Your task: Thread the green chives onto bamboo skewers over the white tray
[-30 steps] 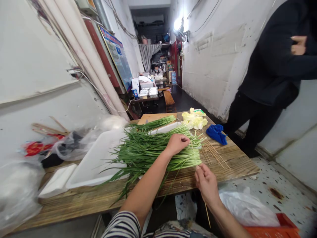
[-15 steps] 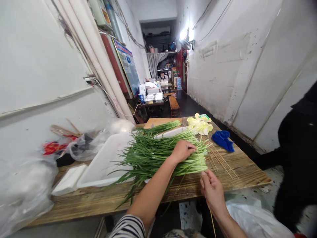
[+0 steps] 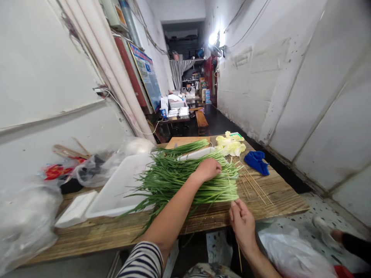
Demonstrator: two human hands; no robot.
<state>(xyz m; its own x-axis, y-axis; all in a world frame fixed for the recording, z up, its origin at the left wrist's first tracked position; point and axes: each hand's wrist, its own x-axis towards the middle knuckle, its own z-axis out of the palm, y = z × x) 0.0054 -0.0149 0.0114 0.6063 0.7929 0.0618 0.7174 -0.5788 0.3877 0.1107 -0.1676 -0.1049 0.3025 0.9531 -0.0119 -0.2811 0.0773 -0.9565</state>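
A wide row of garlic chives point(image 3: 174, 173) lies across the white tray, green leaves to the left and pale stalk ends to the right. Over the pale stalks, my left hand point(image 3: 207, 170) is closed, its fingertips pinching at the chives; exactly how many stalks are in the pinch is hidden. My right hand point(image 3: 242, 220) is at the near table edge, just below the stalk ends. Between its thumb and fingers it grips a thin bamboo skewer point(image 3: 240, 258), whose tail hangs below the hand. A thin line across the stalks seems to be the skewer's upper part.
Several loose skewers point(image 3: 255, 183) lie on the wooden table point(image 3: 286, 206), near a blue cloth point(image 3: 256, 162) and pale lettuce leaves point(image 3: 230, 146). The white tray point(image 3: 116, 193) and plastic bags point(image 3: 27, 216) are leftward. A person's foot point(image 3: 326, 233) shows at right.
My left hand has drawn back slightly left along the stalks. My right hand keeps its grip on the skewer. The person at the right has moved mostly out of view.
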